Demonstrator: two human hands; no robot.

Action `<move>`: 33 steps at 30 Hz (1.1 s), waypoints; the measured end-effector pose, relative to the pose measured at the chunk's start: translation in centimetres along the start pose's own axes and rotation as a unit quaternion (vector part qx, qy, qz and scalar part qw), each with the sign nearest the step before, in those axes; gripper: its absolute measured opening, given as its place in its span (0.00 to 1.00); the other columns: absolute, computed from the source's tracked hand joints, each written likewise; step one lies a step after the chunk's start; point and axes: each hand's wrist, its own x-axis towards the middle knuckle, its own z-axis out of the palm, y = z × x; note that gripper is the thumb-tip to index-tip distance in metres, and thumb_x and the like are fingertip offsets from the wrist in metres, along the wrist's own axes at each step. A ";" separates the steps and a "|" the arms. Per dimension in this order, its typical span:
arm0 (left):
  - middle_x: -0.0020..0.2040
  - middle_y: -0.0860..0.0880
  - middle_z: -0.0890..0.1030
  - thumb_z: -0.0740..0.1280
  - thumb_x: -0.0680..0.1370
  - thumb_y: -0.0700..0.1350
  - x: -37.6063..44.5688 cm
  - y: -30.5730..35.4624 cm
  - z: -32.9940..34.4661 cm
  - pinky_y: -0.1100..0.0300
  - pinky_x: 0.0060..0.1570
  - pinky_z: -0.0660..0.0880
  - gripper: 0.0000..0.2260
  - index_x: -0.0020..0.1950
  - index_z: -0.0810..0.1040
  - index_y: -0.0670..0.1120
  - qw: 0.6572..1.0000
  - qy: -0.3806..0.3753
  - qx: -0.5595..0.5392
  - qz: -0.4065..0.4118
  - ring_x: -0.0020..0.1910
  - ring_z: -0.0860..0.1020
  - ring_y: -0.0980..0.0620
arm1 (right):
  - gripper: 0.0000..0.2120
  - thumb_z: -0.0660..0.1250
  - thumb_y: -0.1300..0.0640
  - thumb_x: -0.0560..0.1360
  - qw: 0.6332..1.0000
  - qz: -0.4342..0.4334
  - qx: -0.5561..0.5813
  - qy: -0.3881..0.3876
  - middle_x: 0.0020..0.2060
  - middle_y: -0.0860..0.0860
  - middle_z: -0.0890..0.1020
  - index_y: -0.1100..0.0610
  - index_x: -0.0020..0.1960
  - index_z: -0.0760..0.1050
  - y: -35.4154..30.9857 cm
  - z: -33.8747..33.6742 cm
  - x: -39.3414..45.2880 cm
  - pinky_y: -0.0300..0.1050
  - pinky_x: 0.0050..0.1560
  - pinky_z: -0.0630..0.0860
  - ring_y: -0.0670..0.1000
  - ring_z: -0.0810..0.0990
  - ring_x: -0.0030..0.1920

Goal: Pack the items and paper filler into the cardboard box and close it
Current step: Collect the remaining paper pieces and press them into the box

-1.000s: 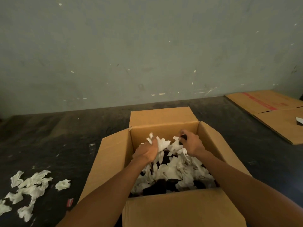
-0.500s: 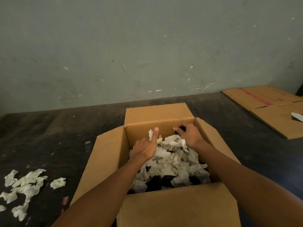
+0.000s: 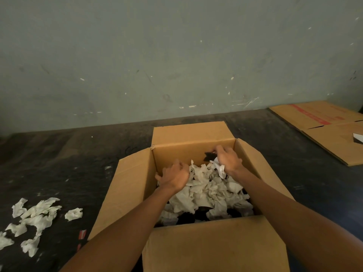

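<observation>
An open cardboard box [image 3: 214, 246] stands on the dark floor with all flaps up. It is filled with crumpled white paper filler [image 3: 204, 193], and dark items [image 3: 198, 215] show through near the front. My left hand [image 3: 173, 176] rests on the filler at the box's left inner wall, fingers curled and partly buried. At the far right corner my right hand [image 3: 228, 159] grips a dark item [image 3: 209, 156] together with a strip of white paper. What lies under the filler is hidden.
Loose crumpled paper pieces [image 3: 35, 216] lie on the floor to the left of the box. Flattened cardboard sheets [image 3: 330, 130] lie at the far right. A grey-green wall [image 3: 176, 55] rises just behind the box. A small red-and-white scrap [image 3: 82, 234] lies by the box's left flap.
My right hand has lifted a dark item with a paper strip up at the far corner. My left hand has shifted left and pressed lower into the filler.
</observation>
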 end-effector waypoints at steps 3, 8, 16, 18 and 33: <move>0.67 0.48 0.70 0.50 0.81 0.51 -0.2 0.2 -0.3 0.39 0.71 0.52 0.14 0.60 0.72 0.54 0.999 -0.031 -0.004 0.010 0.70 0.63 0.42 | 0.15 0.53 0.60 0.81 0.996 -0.066 0.051 -0.011 0.49 0.52 0.78 0.54 0.54 0.78 0.0 0.0 -0.4 0.43 0.51 0.71 0.51 0.75 0.49; 0.69 0.48 0.68 0.54 0.79 0.43 -0.7 0.1 -0.4 0.42 0.69 0.57 0.13 0.58 0.72 0.56 0.999 -0.026 -0.020 0.032 0.69 0.62 0.43 | 0.07 0.57 0.58 0.82 0.991 -0.123 -0.037 0.025 0.38 0.54 0.77 0.52 0.59 0.70 0.6 0.0 -1.1 0.49 0.45 0.72 0.53 0.73 0.45; 0.61 0.48 0.78 0.54 0.81 0.48 -0.6 -1.0 -0.5 0.42 0.63 0.69 0.09 0.58 0.71 0.55 0.998 -0.038 -0.021 0.054 0.61 0.75 0.44 | 0.44 0.36 0.24 0.70 0.996 -0.006 -0.087 0.007 0.44 0.54 0.82 0.54 0.41 0.80 0.9 0.2 -2.5 0.56 0.58 0.73 0.55 0.79 0.47; 0.56 0.47 0.81 0.54 0.82 0.51 -0.5 -1.1 -0.6 0.42 0.62 0.70 0.12 0.58 0.75 0.54 0.997 -0.046 -0.004 0.055 0.60 0.75 0.44 | 0.45 0.34 0.27 0.72 0.996 0.005 -0.086 -0.026 0.45 0.54 0.82 0.54 0.40 0.82 0.5 0.5 -2.5 0.58 0.66 0.66 0.53 0.78 0.49; 0.81 0.45 0.54 0.59 0.81 0.41 -0.3 -1.2 -0.6 0.44 0.77 0.48 0.19 0.72 0.72 0.50 0.987 -0.066 0.076 0.128 0.80 0.46 0.42 | 0.18 0.61 0.72 0.73 0.980 -0.081 -0.181 -0.023 0.50 0.55 0.81 0.53 0.54 0.76 0.7 1.2 -1.3 0.50 0.57 0.75 0.56 0.77 0.55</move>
